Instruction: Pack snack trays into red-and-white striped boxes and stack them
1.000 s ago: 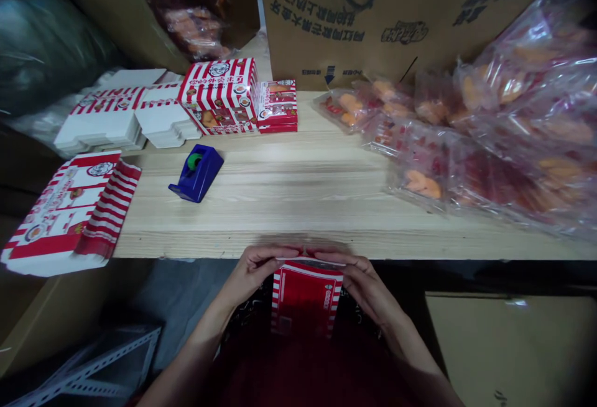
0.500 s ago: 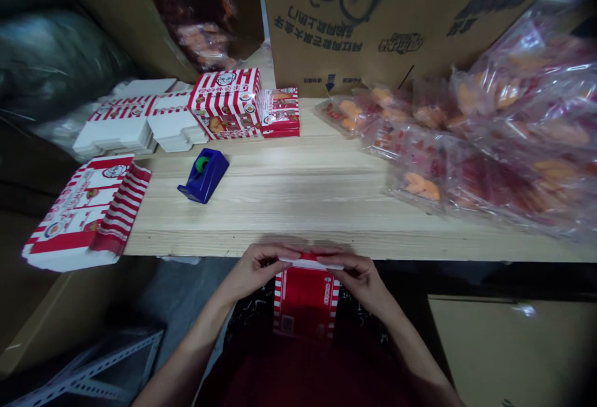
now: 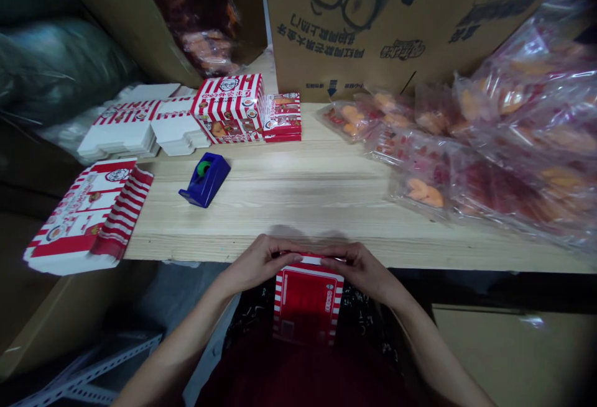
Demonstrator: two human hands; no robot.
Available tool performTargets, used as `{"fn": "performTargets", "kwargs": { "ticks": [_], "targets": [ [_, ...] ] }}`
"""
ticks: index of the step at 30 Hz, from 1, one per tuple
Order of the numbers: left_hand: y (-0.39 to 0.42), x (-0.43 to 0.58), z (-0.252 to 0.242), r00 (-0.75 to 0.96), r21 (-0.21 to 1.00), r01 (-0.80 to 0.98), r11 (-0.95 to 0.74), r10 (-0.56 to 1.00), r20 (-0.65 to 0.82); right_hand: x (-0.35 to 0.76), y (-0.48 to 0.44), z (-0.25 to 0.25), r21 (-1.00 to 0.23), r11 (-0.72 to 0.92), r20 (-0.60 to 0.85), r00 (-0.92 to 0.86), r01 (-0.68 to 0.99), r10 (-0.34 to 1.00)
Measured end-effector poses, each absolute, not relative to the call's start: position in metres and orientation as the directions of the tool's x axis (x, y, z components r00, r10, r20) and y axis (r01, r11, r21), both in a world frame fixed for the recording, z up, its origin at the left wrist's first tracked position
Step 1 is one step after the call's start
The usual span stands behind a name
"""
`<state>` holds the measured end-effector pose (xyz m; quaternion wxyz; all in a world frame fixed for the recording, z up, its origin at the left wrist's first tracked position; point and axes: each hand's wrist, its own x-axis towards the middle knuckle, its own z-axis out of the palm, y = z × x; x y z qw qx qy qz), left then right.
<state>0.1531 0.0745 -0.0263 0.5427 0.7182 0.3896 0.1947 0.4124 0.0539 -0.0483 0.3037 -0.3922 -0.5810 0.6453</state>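
Red-striped carton point(image 3: 308, 307) gripped between left hand point(image 3: 261, 264) and right hand point(image 3: 361, 267).

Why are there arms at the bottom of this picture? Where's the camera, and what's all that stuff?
Those arms belong to a real person, and there's no machine here. The camera sits on the person's head and looks forward and down, so you see what they see.

Their left hand and right hand both hold the top of a red-and-white striped cardboard box, just beyond which is the edge of a pale wooden table. On the table are a blue plastic tape dispenser, a flattened striped cardboard box, and shiny clear plastic bags with orange pieces inside.
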Motion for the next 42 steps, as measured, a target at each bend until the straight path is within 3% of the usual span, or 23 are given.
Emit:
{"fn": "performTargets", "kwargs": {
  "ticks": [12, 18, 23, 28, 37, 42],
  "targets": [
    [0.062, 0.147, -0.033, 0.575, 0.955, 0.281, -0.093, 0.813, -0.089, 0.402, 0.03, -0.045, -0.962, -0.268, -0.213, -0.476, -0.05, 0.853],
    [0.064, 0.138, -0.03, 0.674, 0.945, 0.253, -0.207, 0.739, -0.018, 0.402, 0.014, -0.041, -0.979, -0.016, -0.103, -0.426, 0.203, 0.899],
    [0.064, 0.127, -0.02, 0.779, 0.932, 0.241, -0.273, 0.626, -0.018, 0.408, 0.009, -0.048, -0.95, 0.095, -0.059, -0.469, 0.297, 0.881],
    [0.055, 0.126, -0.023, 0.762, 0.907, 0.269, -0.325, 0.648, 0.006, 0.412, 0.004, -0.053, -0.923, 0.124, -0.08, -0.496, 0.364, 0.865],
    [0.045, 0.129, -0.04, 0.672, 0.939, 0.276, -0.204, 0.74, -0.037, 0.404, 0.01, -0.05, -0.948, 0.177, 0.018, -0.511, 0.265, 0.859],
    [0.037, 0.14, -0.047, 0.58, 0.941, 0.28, -0.192, 0.815, -0.006, 0.39, 0.018, -0.062, -0.973, 0.108, 0.028, -0.358, 0.204, 0.933]
  ]
}}
